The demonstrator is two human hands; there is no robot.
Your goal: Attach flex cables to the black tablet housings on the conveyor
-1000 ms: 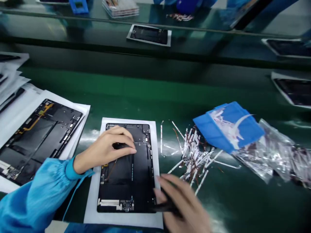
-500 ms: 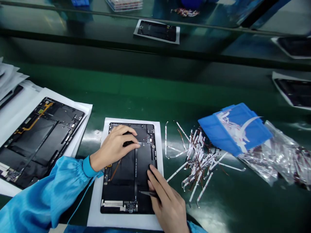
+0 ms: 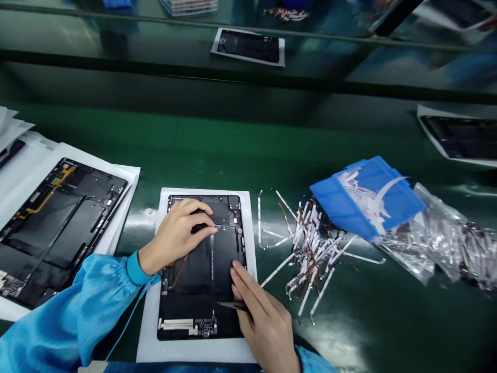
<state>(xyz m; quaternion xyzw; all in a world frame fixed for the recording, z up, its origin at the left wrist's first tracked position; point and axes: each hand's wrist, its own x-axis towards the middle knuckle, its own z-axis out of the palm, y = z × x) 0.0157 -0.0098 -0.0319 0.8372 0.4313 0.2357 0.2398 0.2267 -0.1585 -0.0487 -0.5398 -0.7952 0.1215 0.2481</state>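
A black opened tablet housing (image 3: 229, 248) lies on a white sheet (image 3: 149, 331) in front of me. Down its middle runs a thin flat flex cable (image 3: 212, 269). My left hand (image 3: 176, 233) rests over the upper part of the housing, thumb and forefinger pinched at the cable's upper end. Dark tweezers (image 3: 229, 305) lie in my right hand (image 3: 266, 321), their tips pointing left, close to the cable's lower part. Its fingers lean on the housing's right edge. At the bottom of the housing are a small circuit board (image 3: 205, 327) and white strips (image 3: 176, 325).
Loose flex cables (image 3: 314, 243) lie heaped right of the housing. Beyond are a blue tray (image 3: 373, 197) with white peeled strips and clear plastic bags (image 3: 438, 233). Another tablet housing (image 3: 66, 228) lies on sheets at left. A raised glass shelf edge (image 3: 155, 23) crosses the back.
The view has shifted slightly, so the things on the bench appear a little further left. Both hands keep nearly the same place on the housing.
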